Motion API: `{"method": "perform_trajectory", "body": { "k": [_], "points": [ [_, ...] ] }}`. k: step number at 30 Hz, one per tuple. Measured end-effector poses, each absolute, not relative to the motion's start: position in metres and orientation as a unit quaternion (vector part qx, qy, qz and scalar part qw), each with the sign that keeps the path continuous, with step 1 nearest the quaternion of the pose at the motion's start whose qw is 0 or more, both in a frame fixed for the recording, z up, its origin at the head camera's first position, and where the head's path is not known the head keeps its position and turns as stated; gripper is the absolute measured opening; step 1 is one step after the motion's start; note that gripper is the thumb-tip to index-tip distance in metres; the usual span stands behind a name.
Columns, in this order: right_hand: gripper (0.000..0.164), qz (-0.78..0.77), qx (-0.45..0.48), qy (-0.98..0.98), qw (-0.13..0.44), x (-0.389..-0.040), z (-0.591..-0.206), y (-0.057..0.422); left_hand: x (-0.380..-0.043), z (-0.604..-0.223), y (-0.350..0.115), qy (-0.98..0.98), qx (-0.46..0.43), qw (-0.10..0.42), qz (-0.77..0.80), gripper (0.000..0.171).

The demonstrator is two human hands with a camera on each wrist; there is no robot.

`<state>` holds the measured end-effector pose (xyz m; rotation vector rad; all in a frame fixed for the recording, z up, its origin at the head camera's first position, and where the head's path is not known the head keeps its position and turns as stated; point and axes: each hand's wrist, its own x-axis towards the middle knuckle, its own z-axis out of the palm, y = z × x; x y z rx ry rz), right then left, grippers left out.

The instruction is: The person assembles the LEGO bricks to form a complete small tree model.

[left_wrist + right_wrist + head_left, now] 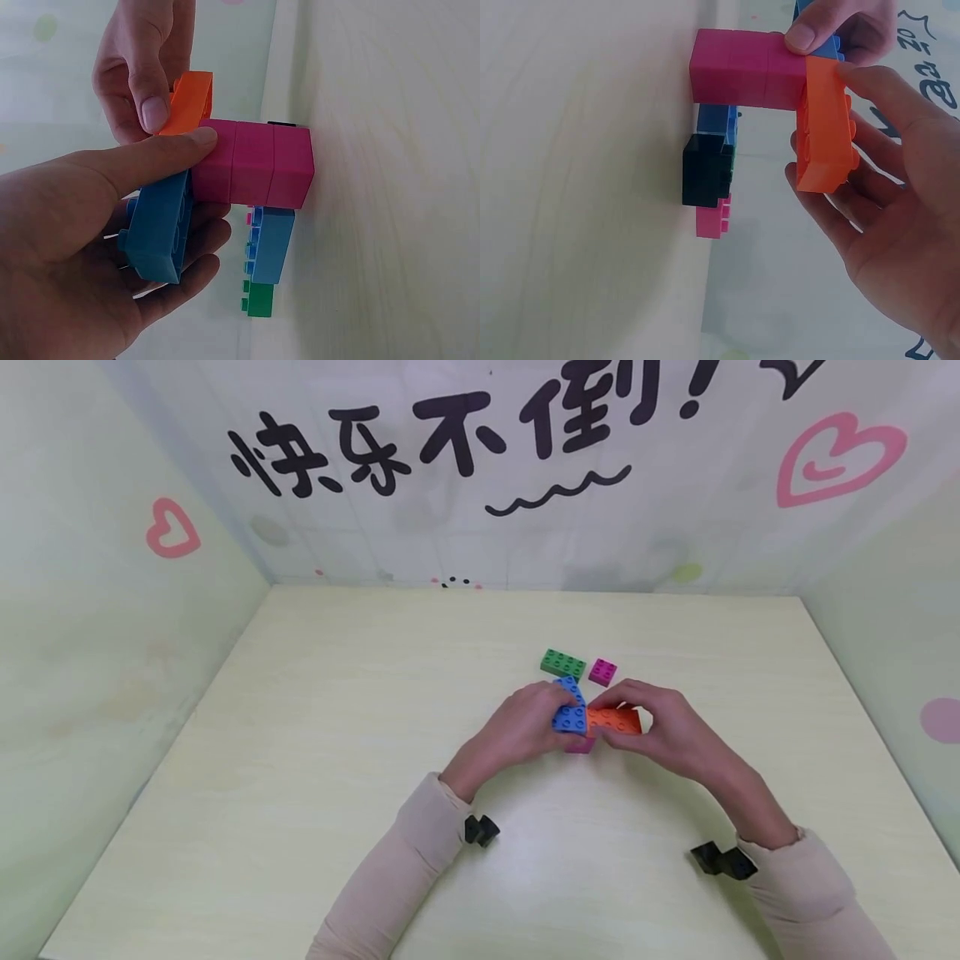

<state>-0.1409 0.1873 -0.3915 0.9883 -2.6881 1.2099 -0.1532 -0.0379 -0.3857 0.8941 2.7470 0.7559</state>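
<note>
Three magenta bricks (255,161) stand in an upright stack, topped by a blue brick (570,720) on the left and an orange brick (621,721) on the right, side by side. My left hand (525,718) grips the blue brick, its thumb pressed against the uppermost magenta brick and its fingers on the brick's far side. With thumb and fingers, my right hand (667,727) holds the orange brick from the right, both bricks' studs facing up. In the head view, the hands and top bricks hide most of the stack.
Just behind the stack lie another blue brick (274,244), a green brick (551,662) and a small magenta brick (603,672). A black brick (705,176) shows in the right wrist view. Printed wall sheets surround the pale table (337,710) at the back and sides.
</note>
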Motion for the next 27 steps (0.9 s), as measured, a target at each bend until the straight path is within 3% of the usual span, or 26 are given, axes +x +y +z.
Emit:
{"method": "perform_trajectory", "body": {
  "k": [10, 20, 24, 27],
  "points": [
    [0.051, 0.355, 0.293, -0.887, -0.036, -0.136, -0.389, 0.184, -0.153, -0.386, -0.035, 0.921, 0.294, 0.08, 0.245, 0.049],
    [0.047, 0.347, 0.289, -0.892, -0.031, -0.137, -0.392, 0.187, -0.155, -0.383, -0.041, 0.901, 0.308, 0.099, 0.288, 0.052],
    [0.048, 0.346, 0.287, -0.892, -0.04, -0.137, -0.392, 0.186, -0.166, -0.378, -0.058, 0.875, 0.307, 0.106, 0.36, 0.043],
    [0.048, 0.345, 0.277, -0.895, -0.051, -0.137, -0.393, 0.186, -0.183, -0.379, -0.065, 0.878, 0.284, 0.08, 0.377, 0.033]
  ]
}}
